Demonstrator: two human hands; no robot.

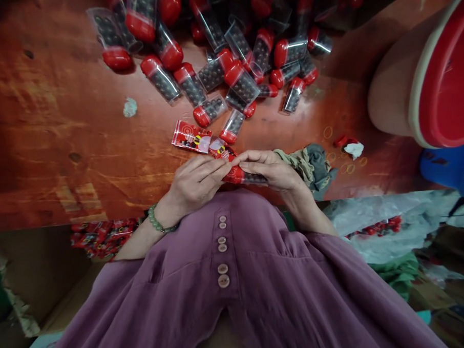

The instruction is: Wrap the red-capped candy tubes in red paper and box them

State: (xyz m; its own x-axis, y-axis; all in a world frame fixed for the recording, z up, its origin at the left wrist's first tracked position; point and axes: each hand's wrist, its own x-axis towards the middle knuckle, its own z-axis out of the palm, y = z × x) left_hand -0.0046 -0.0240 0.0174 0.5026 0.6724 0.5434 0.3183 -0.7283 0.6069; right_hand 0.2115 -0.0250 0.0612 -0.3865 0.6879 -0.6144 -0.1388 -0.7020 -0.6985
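At the table's front edge, my right hand is closed around a clear tube of dark beads, which lies sideways with its red cap to the left. My left hand meets it at the capped end, fingers pressed together; what its fingertips pinch is too small to make out. Just beyond my fingers lies a red printed packet, partly hidden by them. A second red packet rests flat to its left. One capped tube lies just behind the packets.
Many red-capped tubes are heaped at the back. A crumpled cloth lies beside my right wrist. A large tub with a red lid and a blue container stand right. Red packets fill a box below left.
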